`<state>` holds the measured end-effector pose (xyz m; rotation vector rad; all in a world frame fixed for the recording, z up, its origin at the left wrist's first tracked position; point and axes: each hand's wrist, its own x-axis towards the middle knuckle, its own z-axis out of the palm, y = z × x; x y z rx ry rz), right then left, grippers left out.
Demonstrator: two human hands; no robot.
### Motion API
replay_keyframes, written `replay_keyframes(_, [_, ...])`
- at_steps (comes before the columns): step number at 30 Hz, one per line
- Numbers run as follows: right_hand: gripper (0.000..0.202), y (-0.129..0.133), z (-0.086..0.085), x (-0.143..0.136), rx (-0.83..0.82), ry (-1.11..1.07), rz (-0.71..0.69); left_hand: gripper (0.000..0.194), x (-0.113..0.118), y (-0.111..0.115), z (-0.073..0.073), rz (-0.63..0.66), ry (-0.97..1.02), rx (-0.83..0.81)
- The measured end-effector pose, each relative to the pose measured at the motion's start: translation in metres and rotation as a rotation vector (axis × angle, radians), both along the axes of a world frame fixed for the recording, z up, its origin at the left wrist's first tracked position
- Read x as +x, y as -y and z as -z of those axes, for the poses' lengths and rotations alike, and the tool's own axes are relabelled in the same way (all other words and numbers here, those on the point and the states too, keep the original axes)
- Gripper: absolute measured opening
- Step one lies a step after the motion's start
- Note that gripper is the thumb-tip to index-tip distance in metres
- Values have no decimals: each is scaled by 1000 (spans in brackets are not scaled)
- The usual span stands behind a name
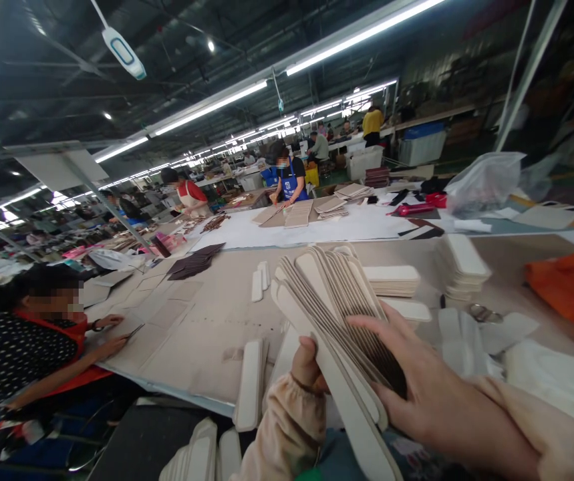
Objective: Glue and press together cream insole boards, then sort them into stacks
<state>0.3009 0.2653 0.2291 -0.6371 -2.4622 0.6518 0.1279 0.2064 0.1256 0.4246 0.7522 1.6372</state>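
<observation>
A fanned stack of long cream strips with rounded ends is held up over the near edge of the table. My left hand grips its lower left side, the thumb on the front strip and the other fingers hidden behind. On the right, my right hand has its fingers spread along the side of the same stack, with index finger and thumb touching the strips. Behind the stack lies a pile of similar strips. Another pile stands farther right. More strips rest at the table's front edge.
A person in a dotted top works at the left with a tool in hand. Across the table stands a person in a blue apron. Dark sheets lie left; an orange cloth and plastic bag are right.
</observation>
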Motion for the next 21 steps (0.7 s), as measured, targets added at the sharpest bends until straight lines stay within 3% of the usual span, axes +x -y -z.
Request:
replay_keyframes(9, [81, -23, 30, -16, -203, -63, -3, 67, -2, -16, 4, -14, 45, 28])
replay_keyframes(14, [104, -39, 81, -15, -135, -112, 100, 60, 11, -23, 3, 7, -7, 44])
replay_keyframes(18, [99, -54, 122, -11, -87, -76, 91, 65, 25, -32, 4, 45, -27, 9])
replay_keyframes(21, [97, -57, 137, -5, -143, -83, 75, 64, 33, -34, 8, 31, -9, 5])
